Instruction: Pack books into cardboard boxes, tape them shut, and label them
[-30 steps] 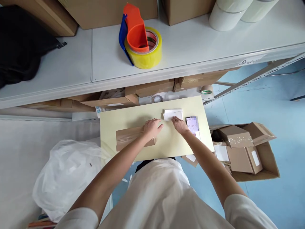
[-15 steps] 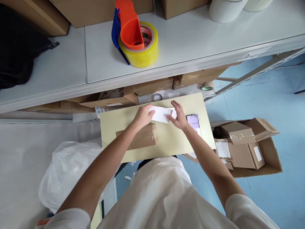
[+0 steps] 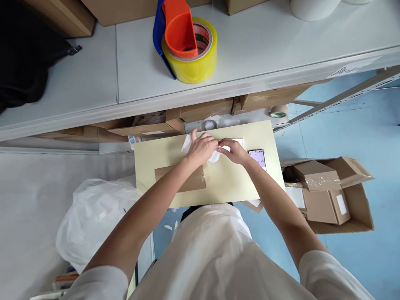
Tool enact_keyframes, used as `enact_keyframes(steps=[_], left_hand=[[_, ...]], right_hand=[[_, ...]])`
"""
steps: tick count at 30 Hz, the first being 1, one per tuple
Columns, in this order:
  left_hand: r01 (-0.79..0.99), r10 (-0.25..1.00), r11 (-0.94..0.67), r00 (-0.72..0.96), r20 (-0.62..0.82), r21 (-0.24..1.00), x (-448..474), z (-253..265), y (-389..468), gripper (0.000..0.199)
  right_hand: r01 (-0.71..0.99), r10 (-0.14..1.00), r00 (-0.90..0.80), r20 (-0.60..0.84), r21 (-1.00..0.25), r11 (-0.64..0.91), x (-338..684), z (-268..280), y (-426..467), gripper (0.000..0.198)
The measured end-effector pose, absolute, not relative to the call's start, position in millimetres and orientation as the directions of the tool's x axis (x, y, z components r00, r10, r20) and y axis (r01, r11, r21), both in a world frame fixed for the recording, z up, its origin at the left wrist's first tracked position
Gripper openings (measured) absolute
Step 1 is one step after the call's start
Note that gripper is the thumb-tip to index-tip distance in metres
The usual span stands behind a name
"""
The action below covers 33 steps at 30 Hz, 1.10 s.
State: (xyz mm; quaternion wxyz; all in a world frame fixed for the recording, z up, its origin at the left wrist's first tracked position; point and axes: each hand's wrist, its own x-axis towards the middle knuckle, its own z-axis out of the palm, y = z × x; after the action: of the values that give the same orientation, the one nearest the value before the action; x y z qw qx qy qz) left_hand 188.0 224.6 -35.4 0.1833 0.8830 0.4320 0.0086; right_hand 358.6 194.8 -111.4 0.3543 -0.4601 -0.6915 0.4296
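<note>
My left hand (image 3: 202, 149) is over the middle of the cream board, closed on a white label (image 3: 186, 143), one end of which sticks out to its left. Close against it, my right hand (image 3: 233, 151) pinches the label's edge with thumb and fingertips. A curled white part hangs below the fingers where the hands meet. Behind my right hand lies a white paper stack (image 3: 240, 142), partly covered. Nearer my body, a taped brown cardboard box (image 3: 192, 180) lies flat on the board, partly under my left forearm.
A phone (image 3: 257, 158) lies at the right of the cream board (image 3: 231, 183). Above stands a grey shelf (image 3: 250, 54) with a yellow tape roll (image 3: 200, 68) and an orange dispenser (image 3: 179, 33). A carton (image 3: 359, 208) of small boxes is at right, a white plastic bag (image 3: 93, 216) at left.
My hands have come together, the left moving right and turning over the label. The label, flat between them before, is now bent and mostly covered by the fingers. The view has shifted slightly.
</note>
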Motion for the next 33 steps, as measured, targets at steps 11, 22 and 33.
enact_keyframes(steps=[11, 22, 33], left_hand=[[0.794, 0.775, -0.432, 0.569, -0.274, 0.427, 191.0, -48.4, 231.8, 0.026], [0.785, 0.728, -0.536, 0.616, -0.300, 0.311, 188.7, -55.6, 243.9, 0.027], [0.884, 0.860, -0.411, 0.457, -0.226, 0.224, 163.7, -61.9, 257.9, 0.030]], right_hand=[[0.369, 0.946, -0.301, 0.122, -0.900, 0.233, 366.8, -118.0, 194.5, 0.032], [0.436, 0.918, -0.388, -0.087, -0.895, 0.099, 377.7, -118.7, 195.0, 0.051], [0.654, 0.912, -0.368, -0.180, -0.747, 0.117, 399.7, -132.1, 197.8, 0.035]])
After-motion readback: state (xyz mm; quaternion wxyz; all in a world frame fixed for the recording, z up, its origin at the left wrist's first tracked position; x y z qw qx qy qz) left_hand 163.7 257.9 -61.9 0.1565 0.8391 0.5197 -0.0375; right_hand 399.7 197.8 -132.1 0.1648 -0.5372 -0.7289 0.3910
